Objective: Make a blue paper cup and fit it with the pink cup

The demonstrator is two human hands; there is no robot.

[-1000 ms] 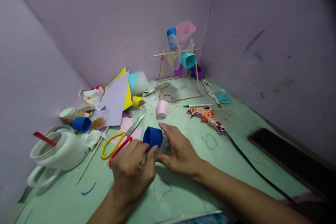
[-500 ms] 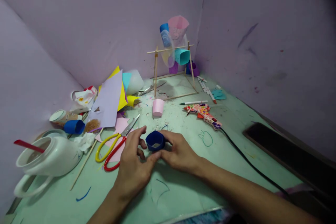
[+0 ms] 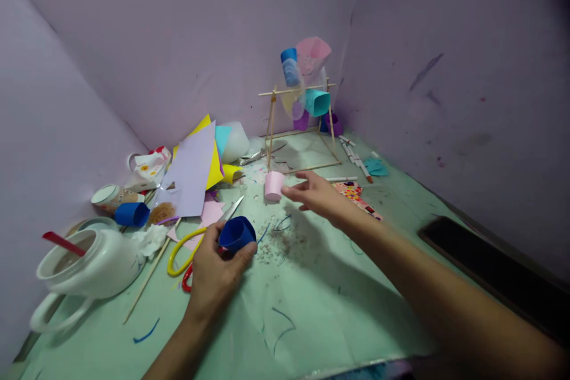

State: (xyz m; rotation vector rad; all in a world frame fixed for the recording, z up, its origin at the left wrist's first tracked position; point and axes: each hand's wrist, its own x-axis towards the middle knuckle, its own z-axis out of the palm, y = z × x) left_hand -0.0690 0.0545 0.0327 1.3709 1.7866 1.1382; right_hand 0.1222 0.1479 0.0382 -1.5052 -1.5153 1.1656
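Observation:
Pinched between thumb and fingers of my left hand (image 3: 218, 270) is a small dark blue paper cup (image 3: 237, 233), held tilted above the table. My right hand (image 3: 320, 195) reaches forward with its fingers apart, close to the right side of a pink paper cup (image 3: 273, 186) that stands on the table. Part of the floral glue gun (image 3: 350, 190) is hidden behind my right hand and forearm. Scissors with yellow and red handles (image 3: 180, 252) lie partly behind my left hand.
Behind stands a wooden stick frame (image 3: 271, 124) carrying a wheel with coloured cups, such as a teal cup (image 3: 317, 103). Paper sheets (image 3: 189, 166) and a white teapot (image 3: 102, 267) are at left. Markers (image 3: 356, 160) and a dark phone-like slab (image 3: 481, 255) lie at right.
My right hand has let go of the blue cup and moved forward to beside the pink cup. My left hand now holds the blue cup alone, farther left and tilted. The view has shifted slightly.

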